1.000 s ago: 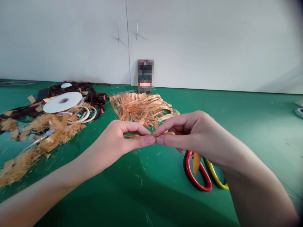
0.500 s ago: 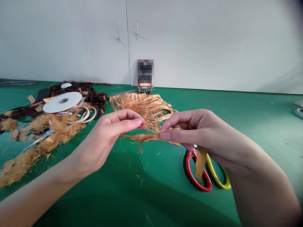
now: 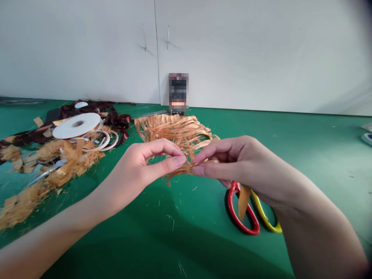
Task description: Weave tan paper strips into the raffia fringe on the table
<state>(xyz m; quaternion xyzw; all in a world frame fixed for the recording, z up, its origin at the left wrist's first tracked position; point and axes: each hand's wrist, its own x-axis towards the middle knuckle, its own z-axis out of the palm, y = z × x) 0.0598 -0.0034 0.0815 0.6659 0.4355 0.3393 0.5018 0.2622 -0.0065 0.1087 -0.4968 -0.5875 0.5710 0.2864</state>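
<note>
Frame centre: left hand [image 3: 142,164], right hand [image 3: 242,164] both pinching frayed ribbon [image 3: 180,169]; likely light, soft, slippery, easily shredded; best gripped where unfrayed.

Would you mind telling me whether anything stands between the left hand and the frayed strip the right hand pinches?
Nothing visible does: the left hand is right at the frayed strip, beside the right hand.

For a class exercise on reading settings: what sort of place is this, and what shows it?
Probably a craft workbench, perhaps in a workshop: on the smooth green tabletop lie scissors with one red and one yellow loop handle, a round white spool and frayed tan ribbon-like strips.
</note>
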